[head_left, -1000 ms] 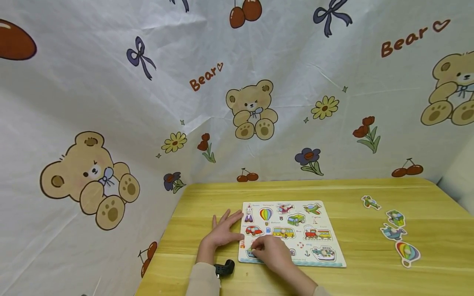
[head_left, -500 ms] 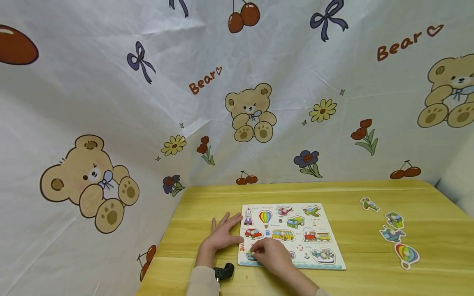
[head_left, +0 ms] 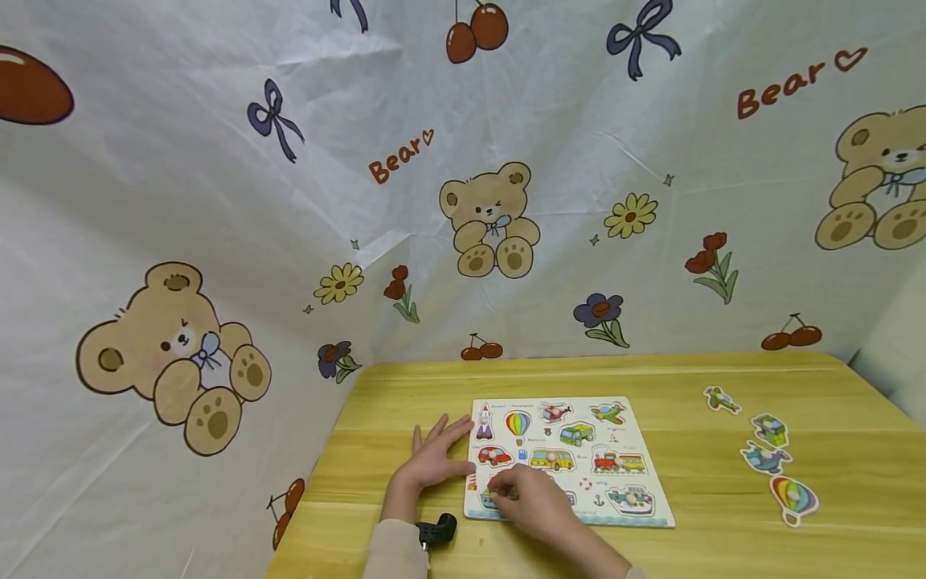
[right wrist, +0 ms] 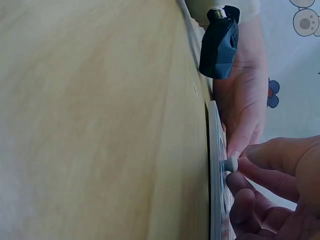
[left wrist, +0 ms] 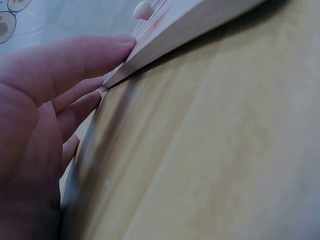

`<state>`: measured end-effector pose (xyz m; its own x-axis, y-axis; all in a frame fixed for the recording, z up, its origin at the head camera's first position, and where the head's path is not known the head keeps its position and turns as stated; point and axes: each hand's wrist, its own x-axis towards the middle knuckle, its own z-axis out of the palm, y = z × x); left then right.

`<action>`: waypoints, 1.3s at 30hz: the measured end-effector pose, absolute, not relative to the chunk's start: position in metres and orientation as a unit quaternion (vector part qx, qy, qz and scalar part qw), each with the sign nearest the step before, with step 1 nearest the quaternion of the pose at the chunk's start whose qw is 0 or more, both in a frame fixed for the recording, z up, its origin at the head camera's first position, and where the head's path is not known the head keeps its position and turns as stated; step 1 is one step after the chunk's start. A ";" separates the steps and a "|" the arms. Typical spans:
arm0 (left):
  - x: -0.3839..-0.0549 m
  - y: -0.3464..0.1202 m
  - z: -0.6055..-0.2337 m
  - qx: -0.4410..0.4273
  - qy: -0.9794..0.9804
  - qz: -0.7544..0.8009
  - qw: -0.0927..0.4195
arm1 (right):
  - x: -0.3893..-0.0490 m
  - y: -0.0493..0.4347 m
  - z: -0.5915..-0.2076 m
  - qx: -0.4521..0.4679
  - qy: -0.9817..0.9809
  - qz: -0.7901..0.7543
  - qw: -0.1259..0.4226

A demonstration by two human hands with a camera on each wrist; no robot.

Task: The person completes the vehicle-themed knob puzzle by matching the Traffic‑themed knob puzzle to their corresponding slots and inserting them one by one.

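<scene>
A white puzzle board (head_left: pixel 564 487) with vehicle pictures and knobbed pieces lies flat on the table. At its lower left, my right hand (head_left: pixel 535 500) has curled fingers and pinches the small knob (right wrist: pixel 230 164) of a boat-shaped puzzle piece (head_left: pixel 487 499). The fingers hide most of that piece. My left hand (head_left: pixel 432 461) lies beside the board's left edge with fingers spread. In the left wrist view, the left thumb (left wrist: pixel 95 54) touches the board's edge.
On the table's right lie several loose cutouts: a plane (head_left: pixel 722 400), a green vehicle (head_left: pixel 770 431), a blue aircraft (head_left: pixel 765 457) and a hot-air balloon (head_left: pixel 793 496). A black wrist camera (head_left: pixel 438 530) sits at the left wrist. A bear-print cloth (head_left: pixel 492 314) hangs behind.
The head view has shifted slightly. My right hand stays at the boat-shaped puzzle piece with only tiny finger movement. My left hand keeps its place at the board's edge.
</scene>
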<state>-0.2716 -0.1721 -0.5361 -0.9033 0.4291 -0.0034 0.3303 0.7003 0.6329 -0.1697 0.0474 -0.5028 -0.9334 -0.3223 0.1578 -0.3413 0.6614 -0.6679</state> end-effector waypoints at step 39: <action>-0.270 -0.172 -0.535 0.211 0.919 0.325 0.075 | -0.150 0.195 -0.478 0.025 -0.896 0.436 0.082</action>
<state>-0.2696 -0.1719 -0.5348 -0.8999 0.4360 -0.0006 0.3384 0.6993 0.6296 -0.1496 0.1946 -0.4783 -0.9853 0.0273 0.1685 -0.1158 0.6186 -0.7772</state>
